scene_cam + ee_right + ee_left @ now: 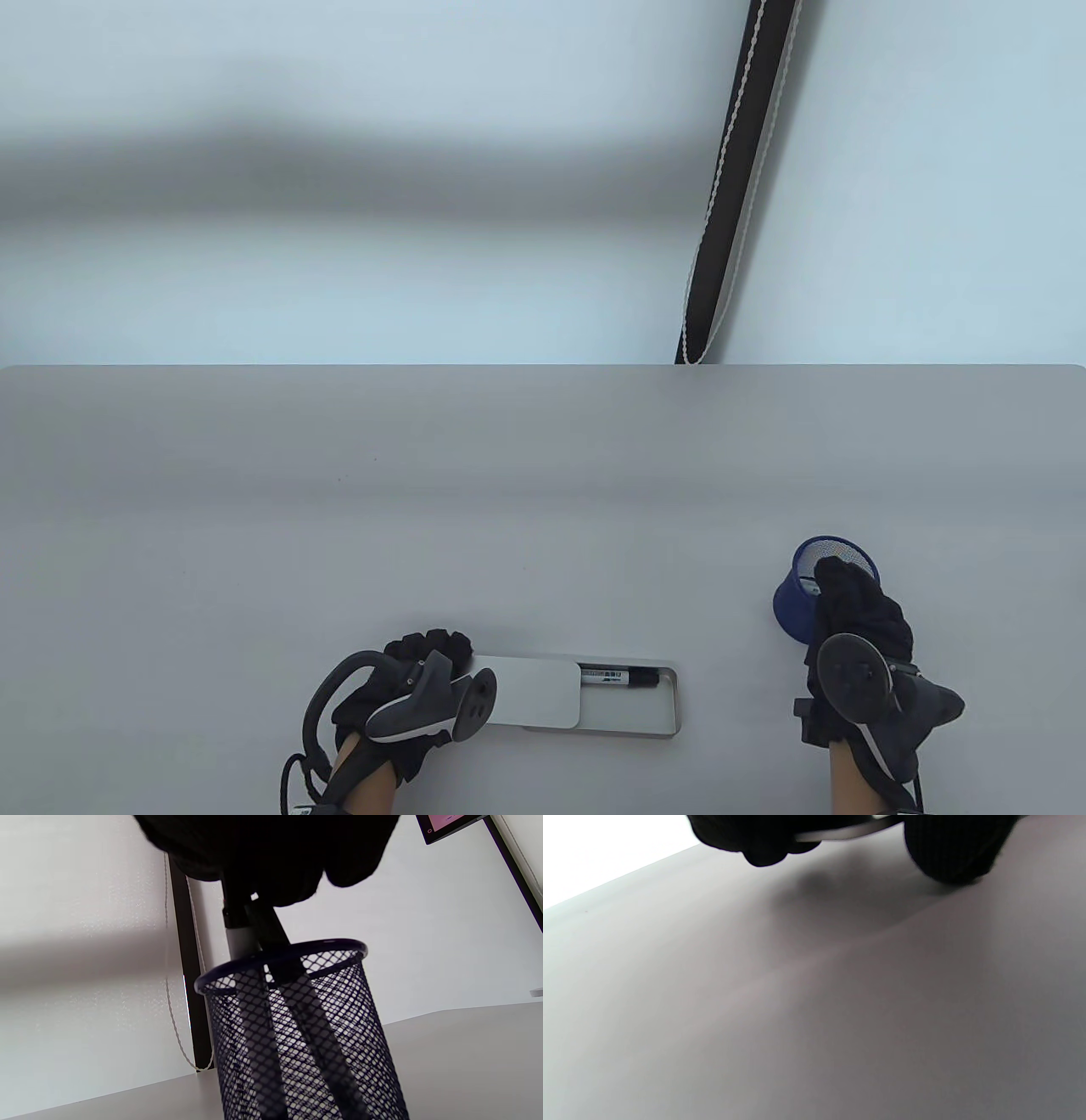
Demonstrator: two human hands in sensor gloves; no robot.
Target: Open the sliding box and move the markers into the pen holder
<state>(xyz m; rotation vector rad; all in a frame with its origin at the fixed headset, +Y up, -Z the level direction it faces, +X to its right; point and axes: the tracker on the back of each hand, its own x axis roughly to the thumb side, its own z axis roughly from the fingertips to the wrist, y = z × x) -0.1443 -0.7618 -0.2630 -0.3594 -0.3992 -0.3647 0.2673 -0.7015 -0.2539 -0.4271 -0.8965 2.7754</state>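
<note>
Two gloved hands work at the near edge of the tabletop. Nearest, the left hand sits at the left end of the sliding box, its fingers curled round the edge of the white lid; the left wrist view shows that pale edge pinched between fingers and thumb. With the lid slid to the left, the box's right half lies uncovered, and one marker lies flat in it along the far wall, its long axis running left to right and its black end pointing right. Well apart to the right and a little farther back, the right hand hangs over the blue mesh pen holder, which stands upright. In the right wrist view its fingers grip the top ends of two markers, which stand steeply, lower ends down inside the holder, leaning slightly. Beyond the tabletop's far edge a dark post with a beaded cord rises against the pale wall.
</note>
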